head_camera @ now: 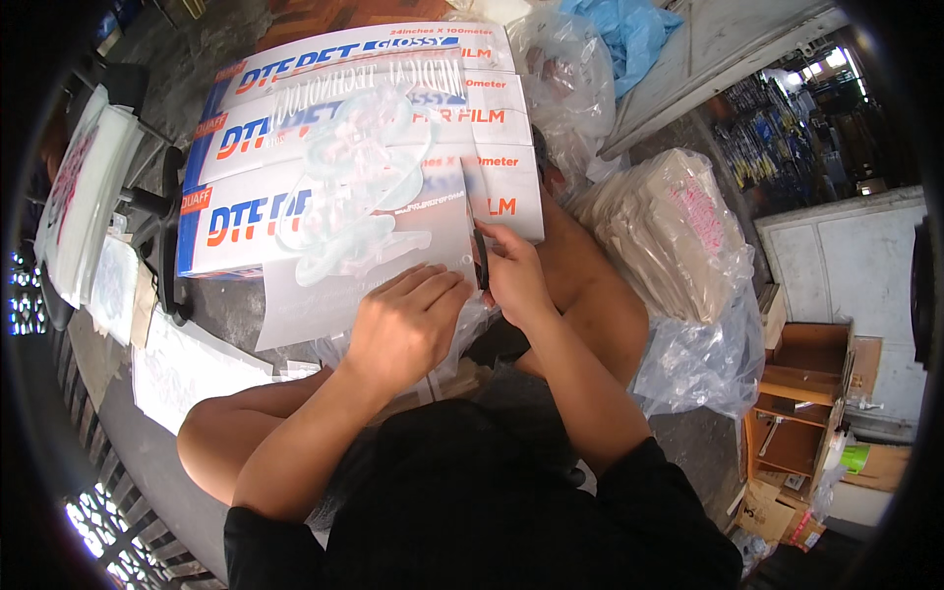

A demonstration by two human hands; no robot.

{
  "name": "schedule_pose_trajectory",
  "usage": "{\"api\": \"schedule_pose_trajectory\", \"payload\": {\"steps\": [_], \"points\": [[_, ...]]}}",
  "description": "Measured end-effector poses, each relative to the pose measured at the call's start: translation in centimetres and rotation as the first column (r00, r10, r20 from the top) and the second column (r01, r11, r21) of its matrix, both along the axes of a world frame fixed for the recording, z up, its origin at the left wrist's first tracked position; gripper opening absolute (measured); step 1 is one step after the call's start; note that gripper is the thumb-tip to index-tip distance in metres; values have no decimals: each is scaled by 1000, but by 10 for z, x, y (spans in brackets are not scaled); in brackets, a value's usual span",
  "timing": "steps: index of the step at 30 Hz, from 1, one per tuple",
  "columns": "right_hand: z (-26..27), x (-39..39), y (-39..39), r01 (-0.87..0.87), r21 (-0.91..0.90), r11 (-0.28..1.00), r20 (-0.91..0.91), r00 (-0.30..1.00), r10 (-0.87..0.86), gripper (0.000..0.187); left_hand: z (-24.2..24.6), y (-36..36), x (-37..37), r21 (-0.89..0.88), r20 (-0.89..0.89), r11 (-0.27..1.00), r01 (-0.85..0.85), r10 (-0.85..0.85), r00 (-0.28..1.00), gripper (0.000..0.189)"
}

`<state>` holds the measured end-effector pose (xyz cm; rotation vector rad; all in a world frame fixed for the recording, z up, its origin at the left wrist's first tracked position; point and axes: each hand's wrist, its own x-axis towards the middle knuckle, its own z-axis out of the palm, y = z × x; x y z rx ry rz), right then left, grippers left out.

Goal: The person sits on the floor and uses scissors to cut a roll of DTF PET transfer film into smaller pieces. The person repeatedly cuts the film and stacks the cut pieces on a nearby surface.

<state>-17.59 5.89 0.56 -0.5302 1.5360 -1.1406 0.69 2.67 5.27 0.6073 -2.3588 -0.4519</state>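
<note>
My left hand (pixel 413 321) pinches the lower right edge of a translucent printed transfer film sheet (pixel 332 313), which bears mirrored lettering and pale artwork. The sheet lies partly over the white, blue and orange film boxes (pixel 509 188) before me. My right hand (pixel 516 276) grips black-handled scissors (pixel 481 258) at the right edge of the sheet, close beside my left fingertips. The blades point away from me; how far they are apart cannot be told.
Right of my leg lies a plastic-wrapped stack of beige items (pixel 664 228), near clear plastic bags (pixel 693 369). A wooden shelf unit (pixel 796 383) stands at the far right. At the left are an office chair base (pixel 158 203), more printed sheets (pixel 184 365) and a film stack (pixel 92 199).
</note>
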Motion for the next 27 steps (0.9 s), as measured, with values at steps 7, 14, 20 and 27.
{"api": "schedule_pose_trajectory", "payload": {"steps": [7, 14, 20, 27], "points": [[6, -4, -26, 11, 16, 1000, -41, 999, -11, 40, 18, 21, 15, 44, 11, 999, 15, -16, 1000, 25], [0, 7, -10, 16, 38, 999, 48, 999, -18, 52, 7, -7, 21, 437, 256, 878, -196, 88, 963, 50], [15, 40, 42, -104, 70, 992, 131, 987, 94, 41, -86, -88, 28, -44, 500, 832, -553, 498, 709, 76], [27, -31, 67, -229, 187, 955, 194, 962, 192, 38, -80, -129, 58, -32, 458, 976, -217, 207, 864, 74]]}}
